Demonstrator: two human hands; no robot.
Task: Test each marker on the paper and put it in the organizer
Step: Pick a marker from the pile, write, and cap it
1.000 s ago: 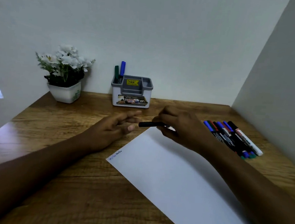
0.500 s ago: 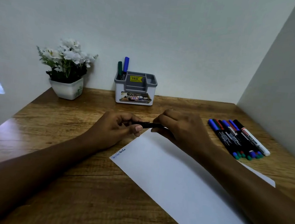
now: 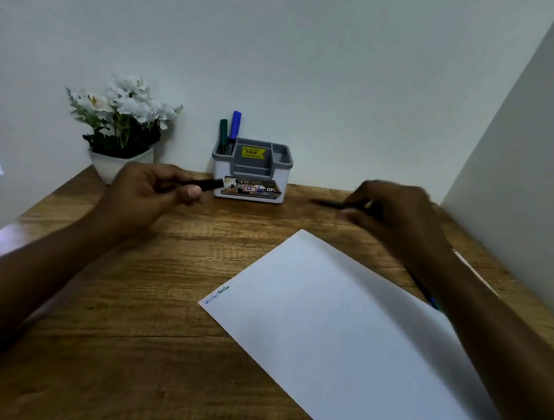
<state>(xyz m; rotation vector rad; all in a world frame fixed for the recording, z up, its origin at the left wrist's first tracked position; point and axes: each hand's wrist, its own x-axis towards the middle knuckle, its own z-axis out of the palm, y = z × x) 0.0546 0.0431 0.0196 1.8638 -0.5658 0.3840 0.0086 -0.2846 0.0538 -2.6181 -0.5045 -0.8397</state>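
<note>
Marker [image 3: 328, 203] uncapped, pinched in your right hand [image 3: 399, 217] beside organizer [image 3: 284, 165]; left hand [image 3: 143, 194] grips cap [image 3: 204, 184]. Next: scribble on paper [image 3: 342, 332].

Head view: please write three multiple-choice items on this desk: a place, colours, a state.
1. Which stand in the organizer? A red marker, black marker; B two black markers; C green marker, blue marker.
2. In which part? A right compartment; B left compartment; C front tray.
3. The left hand? A grips a dark piece; B lies flat; C is out of view.
Key: C, the caps show it; B, they rise at its left; A, fingers curl round it.
</note>
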